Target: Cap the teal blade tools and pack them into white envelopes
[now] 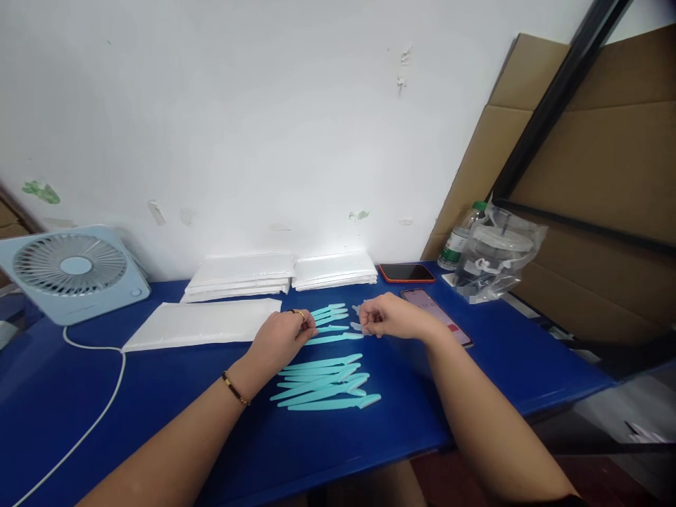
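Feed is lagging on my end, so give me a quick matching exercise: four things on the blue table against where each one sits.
Things:
1. pale blue square desk fan
2. orange-edged smartphone with a dark screen
3. clear plastic bag holding a lidded container
4. teal plastic razor-like sticks

Places:
A. far right of the table, beside a green-capped bottle
B. near edge, between the two forearms
C. far left, with a white cord trailing off
D. by the wall, right of the stacked white mailers

Pairs: 1-C, 2-D, 3-A, 4-B
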Demonstrator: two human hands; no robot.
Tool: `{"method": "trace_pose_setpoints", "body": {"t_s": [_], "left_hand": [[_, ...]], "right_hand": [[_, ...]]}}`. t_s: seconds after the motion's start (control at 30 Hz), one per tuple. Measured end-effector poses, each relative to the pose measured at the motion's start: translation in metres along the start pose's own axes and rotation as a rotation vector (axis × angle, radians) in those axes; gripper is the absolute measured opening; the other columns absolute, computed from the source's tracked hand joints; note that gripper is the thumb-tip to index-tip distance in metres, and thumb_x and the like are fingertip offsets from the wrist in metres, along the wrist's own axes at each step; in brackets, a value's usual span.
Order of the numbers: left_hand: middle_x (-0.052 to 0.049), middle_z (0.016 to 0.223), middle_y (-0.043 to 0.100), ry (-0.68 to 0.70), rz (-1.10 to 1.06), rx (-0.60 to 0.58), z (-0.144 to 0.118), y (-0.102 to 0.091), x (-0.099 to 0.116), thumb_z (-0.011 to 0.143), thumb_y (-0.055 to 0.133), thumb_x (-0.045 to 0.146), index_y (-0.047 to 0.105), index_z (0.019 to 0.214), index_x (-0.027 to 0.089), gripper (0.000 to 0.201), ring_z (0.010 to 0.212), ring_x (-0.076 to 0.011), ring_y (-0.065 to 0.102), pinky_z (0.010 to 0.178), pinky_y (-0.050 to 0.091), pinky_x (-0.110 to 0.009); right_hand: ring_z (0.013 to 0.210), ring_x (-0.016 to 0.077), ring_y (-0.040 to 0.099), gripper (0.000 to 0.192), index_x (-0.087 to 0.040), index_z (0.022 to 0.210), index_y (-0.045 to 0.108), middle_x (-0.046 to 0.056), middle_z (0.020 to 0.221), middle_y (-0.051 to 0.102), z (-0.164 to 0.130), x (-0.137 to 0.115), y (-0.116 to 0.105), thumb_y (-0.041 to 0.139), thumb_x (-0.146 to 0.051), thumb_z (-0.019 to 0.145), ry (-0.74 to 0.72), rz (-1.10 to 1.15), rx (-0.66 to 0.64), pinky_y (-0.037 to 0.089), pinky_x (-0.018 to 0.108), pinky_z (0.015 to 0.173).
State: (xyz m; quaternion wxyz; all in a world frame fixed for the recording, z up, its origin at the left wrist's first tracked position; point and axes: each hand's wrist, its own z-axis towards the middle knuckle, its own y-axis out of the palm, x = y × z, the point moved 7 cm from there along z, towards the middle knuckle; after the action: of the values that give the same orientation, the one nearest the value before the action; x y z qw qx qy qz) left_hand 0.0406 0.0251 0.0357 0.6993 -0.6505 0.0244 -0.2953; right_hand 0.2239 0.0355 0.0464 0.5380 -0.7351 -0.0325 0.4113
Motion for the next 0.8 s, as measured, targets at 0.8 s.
{"method": "trace_pose_setpoints", "body": {"t_s": [0.8], "left_hand": [[-0.001,0.094,0.064,0.088,0.015,-0.087,-0.001,0.004,0.015,0.076,0.059,0.041,0.062,0.092,0.024,0.024,0.083,-0.0183,0.057,0.068,0.039,-0.027]], "right_hand": [[0.068,0.0143,0.058,0.015,-0.018,0.080,0.068,0.002,0.077,0.066,0.007,0.024,-0.005,0.066,-0.020,0.065,0.065,-0.132,0.103,0.039,0.021,0.058]]}}
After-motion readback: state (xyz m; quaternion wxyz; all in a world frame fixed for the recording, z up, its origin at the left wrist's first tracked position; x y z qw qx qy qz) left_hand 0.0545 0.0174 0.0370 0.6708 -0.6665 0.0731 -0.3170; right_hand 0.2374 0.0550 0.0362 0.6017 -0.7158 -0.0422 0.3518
